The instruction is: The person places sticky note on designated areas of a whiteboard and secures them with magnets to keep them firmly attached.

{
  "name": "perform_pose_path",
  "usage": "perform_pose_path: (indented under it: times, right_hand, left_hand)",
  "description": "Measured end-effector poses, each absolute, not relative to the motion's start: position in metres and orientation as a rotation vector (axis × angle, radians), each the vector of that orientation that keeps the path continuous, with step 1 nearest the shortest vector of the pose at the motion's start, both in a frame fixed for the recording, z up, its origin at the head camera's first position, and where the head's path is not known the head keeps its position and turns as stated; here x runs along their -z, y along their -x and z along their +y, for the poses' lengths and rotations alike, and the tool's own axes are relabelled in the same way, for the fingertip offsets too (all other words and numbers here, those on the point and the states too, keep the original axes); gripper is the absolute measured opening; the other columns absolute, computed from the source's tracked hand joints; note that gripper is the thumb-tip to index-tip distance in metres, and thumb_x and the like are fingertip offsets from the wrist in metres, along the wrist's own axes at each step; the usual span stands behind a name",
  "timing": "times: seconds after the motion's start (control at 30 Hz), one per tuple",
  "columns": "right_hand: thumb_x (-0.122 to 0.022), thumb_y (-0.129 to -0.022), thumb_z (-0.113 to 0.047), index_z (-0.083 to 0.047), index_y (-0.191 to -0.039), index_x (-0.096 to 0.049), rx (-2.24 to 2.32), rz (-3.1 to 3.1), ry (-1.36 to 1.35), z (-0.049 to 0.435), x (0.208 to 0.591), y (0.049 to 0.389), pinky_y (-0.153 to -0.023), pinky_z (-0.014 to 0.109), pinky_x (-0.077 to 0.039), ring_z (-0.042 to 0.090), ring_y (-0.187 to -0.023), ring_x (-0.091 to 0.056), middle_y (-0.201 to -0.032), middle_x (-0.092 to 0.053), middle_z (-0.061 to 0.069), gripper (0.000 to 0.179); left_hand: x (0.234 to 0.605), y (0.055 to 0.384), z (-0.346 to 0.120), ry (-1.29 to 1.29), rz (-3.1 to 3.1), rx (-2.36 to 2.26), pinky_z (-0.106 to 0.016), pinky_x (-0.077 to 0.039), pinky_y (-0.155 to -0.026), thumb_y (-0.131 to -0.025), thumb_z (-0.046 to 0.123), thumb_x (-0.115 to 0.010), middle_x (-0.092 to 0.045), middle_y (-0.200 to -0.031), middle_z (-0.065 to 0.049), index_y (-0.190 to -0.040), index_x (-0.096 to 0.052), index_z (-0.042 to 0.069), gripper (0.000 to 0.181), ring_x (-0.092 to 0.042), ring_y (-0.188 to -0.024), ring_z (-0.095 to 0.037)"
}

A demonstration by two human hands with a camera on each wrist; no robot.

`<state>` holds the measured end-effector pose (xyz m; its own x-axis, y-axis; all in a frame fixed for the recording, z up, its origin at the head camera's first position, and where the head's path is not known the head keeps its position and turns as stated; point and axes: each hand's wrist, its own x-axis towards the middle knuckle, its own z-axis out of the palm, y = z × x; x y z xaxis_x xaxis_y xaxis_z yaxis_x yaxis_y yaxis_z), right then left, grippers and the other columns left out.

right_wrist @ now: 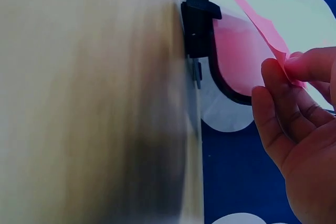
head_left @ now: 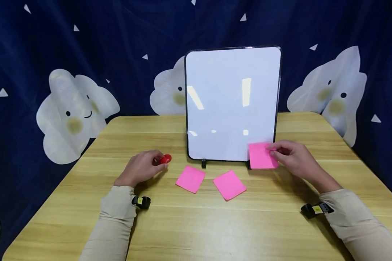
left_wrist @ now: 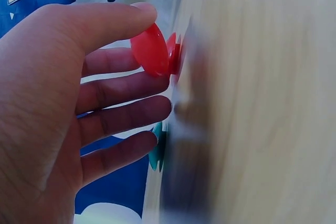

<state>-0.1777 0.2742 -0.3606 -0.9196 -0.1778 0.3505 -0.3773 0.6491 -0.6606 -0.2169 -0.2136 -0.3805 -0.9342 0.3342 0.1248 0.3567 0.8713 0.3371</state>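
The right hand (head_left: 291,156) pinches a pink sticky note (head_left: 262,157) by its right edge, between the thumb and the forefinger, with no space left between these tips and the paper; the note extends leftward from them. It is square, so it has no long axis to speak of. In the head view it overlaps the lower right corner of the whiteboard (head_left: 220,105), while the right wrist view shows the sheet slanting away from the board's face, with a gap along the visible side. This gap seems to me the relation that matters most, and the right hand is clearly the nearer one. The left hand (head_left: 143,167), well apart on the other side, holds a red piece (head_left: 165,158) between thumb and fingers, low over the table (head_left: 228,228); its remaining fingers are nearly straight.
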Motion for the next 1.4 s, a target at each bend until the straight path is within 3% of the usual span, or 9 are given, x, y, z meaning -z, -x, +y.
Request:
perform_pose_path:
  times: [0.97, 1.4]
  right_hand:
    - [-0.066, -0.096, -0.007, -0.007, -0.112, -0.075, -1.219, -2.572, -0.429, 0.269, 0.329, 0.208, -0.058, 0.022, -0.046, 0.017, -0.072, -0.054, -0.091, -0.069, 0.010, 0.019]
    - [-0.066, -0.097, -0.012, -0.007, -0.115, -0.074, -1.144, -2.597, -0.397, 0.271, 0.319, 0.214, -0.060, 0.023, -0.047, 0.019, -0.077, -0.054, -0.102, -0.069, 0.012, 0.020]
  left_hand:
    - [0.380, 0.215, -0.212, 0.563, -2.904, 0.598, -0.034, -0.051, -0.070, -0.088, 0.039, -0.074, -0.067, -0.088, 0.007, -0.101, -0.069, 0.019, 0.025, -0.061, -0.078, -0.012]
    - [0.382, 0.215, -0.212, 0.585, -2.869, 0.592, -0.031, -0.051, -0.068, -0.088, 0.038, -0.075, -0.066, -0.088, 0.007, -0.100, -0.069, 0.018, 0.024, -0.060, -0.076, -0.010]
